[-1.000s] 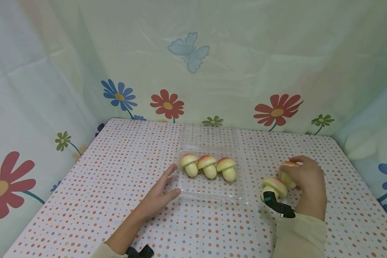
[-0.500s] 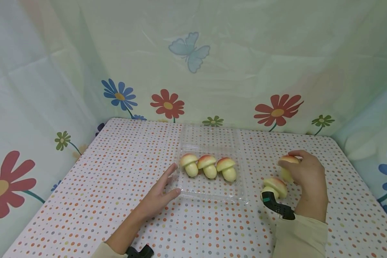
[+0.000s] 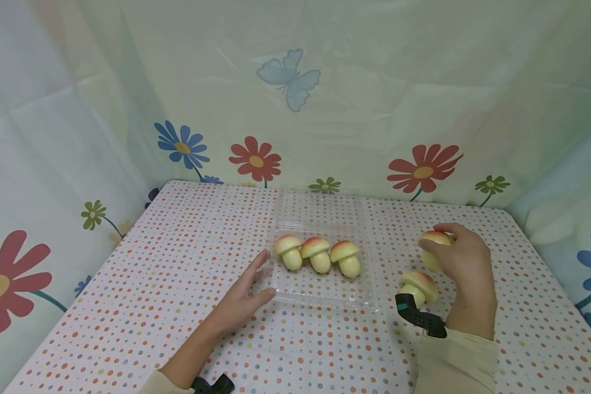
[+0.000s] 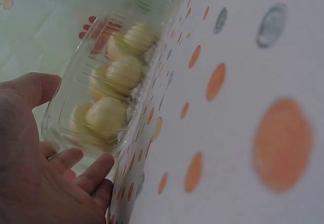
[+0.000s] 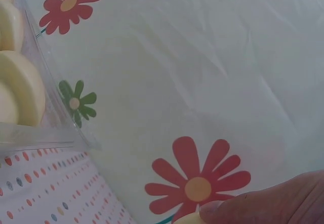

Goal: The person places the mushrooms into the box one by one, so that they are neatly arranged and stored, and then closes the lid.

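Observation:
A clear plastic clamshell box (image 3: 320,293) lies with its lid raised at the back, three toy mushrooms with red-tinged caps in a row inside; one is the middle mushroom (image 3: 317,255). At the box's left side is my left hand (image 3: 238,303), its thumb and fingers extended and spread along the wall. The left wrist view has the thumb (image 4: 43,87) right at the rim. Between thumb and fingers, my right hand (image 3: 465,260) grips another toy mushroom (image 3: 430,257) by its cap. Just in front of it a further mushroom (image 3: 421,284) lies on the table, partly hidden by the wrist camera.
The table (image 3: 177,246) has a dotted cloth. Behind it and at both sides hangs a pale curtain (image 3: 354,109) printed with flowers and a butterfly. A black wrist camera (image 3: 421,316) juts from the right sleeve over the table.
My right hand has lifted its mushroom and shifted it slightly back and left, apart from the mushroom lying in front. The left hand and box have stayed put.

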`<state>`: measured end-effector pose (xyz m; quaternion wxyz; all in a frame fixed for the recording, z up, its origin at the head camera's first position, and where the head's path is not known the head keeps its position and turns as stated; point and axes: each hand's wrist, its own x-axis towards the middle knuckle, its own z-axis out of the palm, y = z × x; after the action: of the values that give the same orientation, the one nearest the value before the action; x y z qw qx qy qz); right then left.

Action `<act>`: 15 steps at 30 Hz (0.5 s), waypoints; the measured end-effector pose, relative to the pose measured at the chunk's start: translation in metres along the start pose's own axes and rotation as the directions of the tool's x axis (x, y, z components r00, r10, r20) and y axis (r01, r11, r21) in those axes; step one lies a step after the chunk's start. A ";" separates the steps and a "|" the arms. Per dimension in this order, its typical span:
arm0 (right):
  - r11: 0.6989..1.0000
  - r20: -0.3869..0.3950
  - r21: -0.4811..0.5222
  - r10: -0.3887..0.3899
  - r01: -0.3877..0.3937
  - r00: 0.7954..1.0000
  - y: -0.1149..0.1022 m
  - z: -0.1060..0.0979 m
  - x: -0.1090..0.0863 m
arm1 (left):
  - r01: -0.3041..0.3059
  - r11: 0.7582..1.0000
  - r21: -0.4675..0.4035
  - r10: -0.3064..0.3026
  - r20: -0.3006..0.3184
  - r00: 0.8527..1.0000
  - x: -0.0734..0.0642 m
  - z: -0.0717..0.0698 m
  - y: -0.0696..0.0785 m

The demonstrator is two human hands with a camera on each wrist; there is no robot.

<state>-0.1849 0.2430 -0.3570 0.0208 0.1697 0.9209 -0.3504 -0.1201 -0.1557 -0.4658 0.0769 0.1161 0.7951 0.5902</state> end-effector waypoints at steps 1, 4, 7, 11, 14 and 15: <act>1.000 0.000 0.002 0.001 -0.001 1.000 -0.001 0.000 -0.001 | -0.001 1.000 -0.004 0.001 0.001 1.000 0.000 0.000 0.000; 1.000 -0.001 0.003 -0.003 0.003 1.000 -0.002 0.000 -0.002 | 0.000 1.000 -0.012 0.000 0.002 1.000 -0.001 0.000 0.001; 1.000 -0.004 0.000 -0.017 0.017 1.000 -0.003 -0.001 -0.003 | -0.001 1.000 -0.008 0.001 0.002 1.000 -0.001 0.000 0.001; 0.999 -0.014 0.000 -0.045 0.045 0.999 -0.003 -0.002 -0.005 | -0.003 1.000 -0.004 0.003 0.003 1.000 -0.001 0.000 0.002; 0.999 -0.020 0.004 -0.053 0.053 0.998 -0.004 -0.002 -0.006 | -0.005 1.000 -0.002 0.005 0.004 1.000 -0.001 0.000 0.001; 0.999 -0.021 0.007 -0.052 0.052 0.998 -0.005 -0.002 -0.006 | -0.006 1.000 0.000 0.006 0.003 1.000 0.000 -0.001 0.001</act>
<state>-0.1808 0.2388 -0.3514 0.0016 0.1493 0.9237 -0.3528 -0.1197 -0.1559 -0.4643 0.0766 0.1194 0.7948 0.5901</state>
